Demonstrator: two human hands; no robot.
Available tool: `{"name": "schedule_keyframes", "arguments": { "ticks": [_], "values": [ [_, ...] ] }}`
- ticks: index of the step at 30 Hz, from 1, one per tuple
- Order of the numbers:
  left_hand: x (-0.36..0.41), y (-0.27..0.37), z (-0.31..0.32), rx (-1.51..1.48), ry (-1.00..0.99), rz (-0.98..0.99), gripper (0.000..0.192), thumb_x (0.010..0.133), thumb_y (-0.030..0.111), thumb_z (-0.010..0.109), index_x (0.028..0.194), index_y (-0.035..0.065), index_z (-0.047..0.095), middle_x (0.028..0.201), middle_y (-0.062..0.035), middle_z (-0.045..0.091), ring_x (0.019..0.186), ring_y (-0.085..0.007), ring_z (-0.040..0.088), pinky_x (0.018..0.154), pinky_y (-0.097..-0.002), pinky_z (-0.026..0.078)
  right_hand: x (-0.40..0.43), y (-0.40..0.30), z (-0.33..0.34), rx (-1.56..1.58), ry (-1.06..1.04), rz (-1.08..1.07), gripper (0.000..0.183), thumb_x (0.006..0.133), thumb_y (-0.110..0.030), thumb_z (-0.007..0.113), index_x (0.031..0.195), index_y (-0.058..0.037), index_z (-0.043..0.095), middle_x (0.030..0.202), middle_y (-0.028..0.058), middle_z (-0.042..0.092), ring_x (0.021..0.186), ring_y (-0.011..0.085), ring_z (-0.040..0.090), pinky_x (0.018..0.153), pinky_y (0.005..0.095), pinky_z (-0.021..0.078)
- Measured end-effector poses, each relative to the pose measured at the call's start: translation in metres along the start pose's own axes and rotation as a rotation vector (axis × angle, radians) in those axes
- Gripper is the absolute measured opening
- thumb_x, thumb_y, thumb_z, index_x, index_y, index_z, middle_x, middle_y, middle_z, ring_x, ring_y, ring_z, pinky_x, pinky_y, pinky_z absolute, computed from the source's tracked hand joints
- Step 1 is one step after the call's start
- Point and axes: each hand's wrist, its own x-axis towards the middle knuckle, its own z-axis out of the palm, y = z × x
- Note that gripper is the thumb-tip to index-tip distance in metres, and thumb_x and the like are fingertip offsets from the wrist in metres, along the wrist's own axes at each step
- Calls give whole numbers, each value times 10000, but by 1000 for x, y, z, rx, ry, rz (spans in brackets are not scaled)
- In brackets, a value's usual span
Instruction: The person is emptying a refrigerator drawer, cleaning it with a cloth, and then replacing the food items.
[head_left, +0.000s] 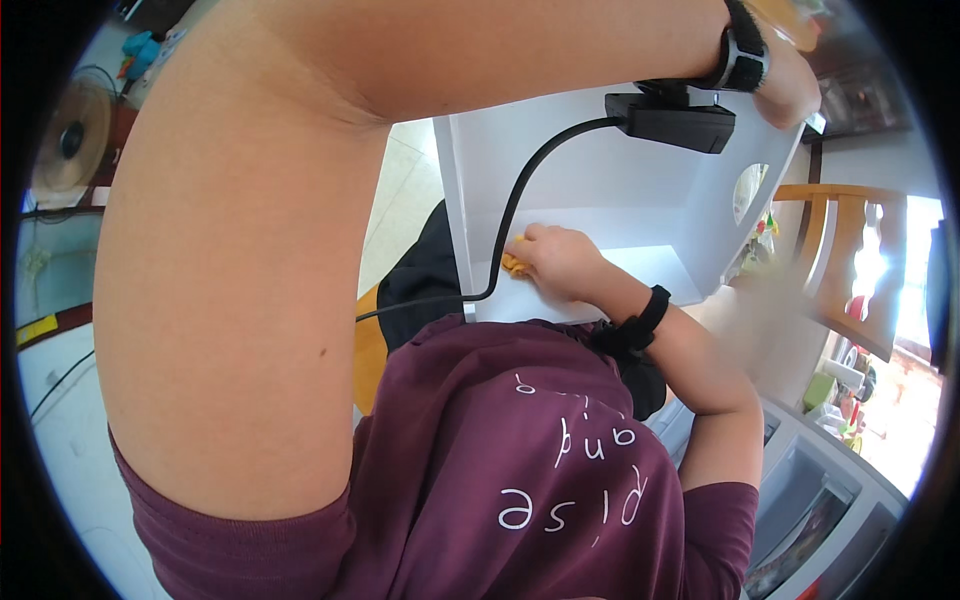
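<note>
A white open box (570, 165), with a rounded cut-out in its right wall, stands tilted against my lap. My right hand (562, 259) is inside it, low on the near left, with its fingers closed on a crumpled yellow cloth (514, 264) that touches the inner surface. My left arm reaches across the top of the view, and my left hand (787, 90) grips the box's far right rim; its fingertips are mostly hidden. A black device (670, 122) with a cable hangs at my left wrist. A black strap (637, 326) is round my right wrist.
The black cable (517, 195) runs across the box's near left edge. A wooden chair back (847, 255) rises at the right. Below it stands a white unit with compartments (810, 480). At the far left are a fan (71, 139) and a white surface (67, 442).
</note>
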Motion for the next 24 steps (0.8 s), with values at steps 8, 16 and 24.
{"name": "schedule_keyframes", "arguments": {
  "ticks": [8, 16, 24],
  "values": [
    [81, 56, 4, 496, -958, -938, 266, 728, 117, 639, 972, 38, 708, 975, -183, 693, 917, -315, 678, 765, -404, 539, -15, 25, 3, 308, -185, -174, 301, 822, -213, 656, 1122, -195, 672, 1099, 75, 594, 953, 311, 551, 874, 377, 451],
    [-8, -5, 8, -50, -33, 17, 269, 739, 64, 599, 992, 18, 678, 966, -205, 682, 927, -336, 665, 776, -411, 525, -60, 21, -26, 485, -271, -182, 354, 770, -167, 657, 1120, -217, 677, 1146, 19, 589, 1010, 286, 476, 922, 374, 430],
    [-11, -44, 30, -165, 107, 104, 262, 721, 44, 572, 964, -16, 648, 932, -249, 662, 923, -385, 642, 799, -428, 507, -78, 17, -35, 393, -199, -149, 410, 688, -58, 672, 1075, -194, 662, 1156, -15, 585, 1005, 287, 482, 900, 360, 449]
  ]
}}
